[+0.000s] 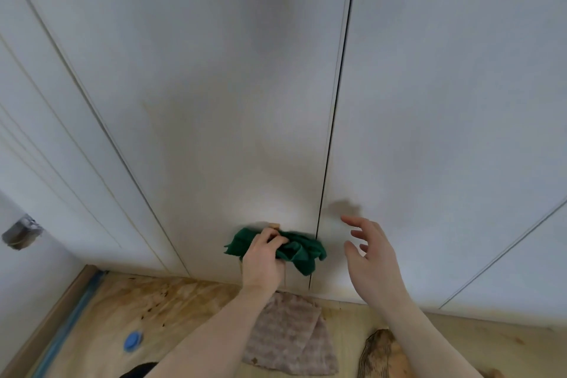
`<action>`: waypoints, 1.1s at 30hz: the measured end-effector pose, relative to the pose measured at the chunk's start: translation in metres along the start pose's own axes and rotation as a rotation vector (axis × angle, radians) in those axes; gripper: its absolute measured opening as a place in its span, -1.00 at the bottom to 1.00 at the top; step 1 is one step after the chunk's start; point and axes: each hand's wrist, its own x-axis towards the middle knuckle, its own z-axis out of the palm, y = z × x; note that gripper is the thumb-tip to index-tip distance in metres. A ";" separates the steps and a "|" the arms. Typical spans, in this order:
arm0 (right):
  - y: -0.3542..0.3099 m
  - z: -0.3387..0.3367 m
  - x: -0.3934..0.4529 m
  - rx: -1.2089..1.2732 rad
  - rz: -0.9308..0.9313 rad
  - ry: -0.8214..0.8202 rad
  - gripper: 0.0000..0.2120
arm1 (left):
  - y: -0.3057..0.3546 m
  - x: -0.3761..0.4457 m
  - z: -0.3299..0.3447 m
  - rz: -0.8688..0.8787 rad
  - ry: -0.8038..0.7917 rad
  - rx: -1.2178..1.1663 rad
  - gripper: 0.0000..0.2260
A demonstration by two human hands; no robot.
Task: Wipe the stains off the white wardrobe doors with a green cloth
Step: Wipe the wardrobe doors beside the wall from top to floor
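My left hand point(264, 258) grips a crumpled green cloth point(299, 250) and holds it against the lower part of the middle white wardrobe door point(214, 101), just left of the dark gap between two doors. A small brownish stain point(273, 226) shows on the door right above the cloth. Faint yellowish marks run down the door higher up at the left. My right hand point(369, 250) hovers open in front of the right door point(445, 101), fingers spread, just off the surface, with its shadow on the door above it.
A pinkish-grey rag point(291, 337) lies on the wooden floor below the cloth. A blue round lid point(132, 341) sits on the floor at the left, near blue tape along the skirting. A brown patterned object point(380, 353) lies at the lower right.
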 end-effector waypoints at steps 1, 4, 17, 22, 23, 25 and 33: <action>-0.002 0.002 0.001 -0.007 -0.005 -0.014 -0.59 | -0.004 -0.003 0.006 -0.018 -0.026 0.001 -0.67; 0.000 0.011 0.010 -0.012 -0.019 -0.047 -0.59 | -0.017 -0.010 0.033 -0.090 -0.095 0.009 -0.69; 0.021 0.051 0.028 -0.153 -0.044 -0.159 -0.56 | -0.057 -0.014 0.124 -1.084 -0.306 -0.216 -0.75; 0.019 0.051 0.032 -0.139 -0.022 -0.158 -0.57 | -0.057 -0.010 0.126 -1.146 -0.254 -0.372 -0.69; 0.018 0.050 0.032 -0.129 -0.018 -0.159 -0.58 | -0.053 -0.007 0.117 -1.206 -0.168 -0.483 -0.76; 0.015 0.049 0.028 -0.112 -0.009 -0.160 -0.59 | -0.049 0.002 0.099 -1.363 0.020 -0.653 -0.83; -0.010 0.037 0.005 -0.065 -0.002 -0.113 -0.62 | -0.019 0.037 -0.027 -1.122 0.470 -0.727 -0.73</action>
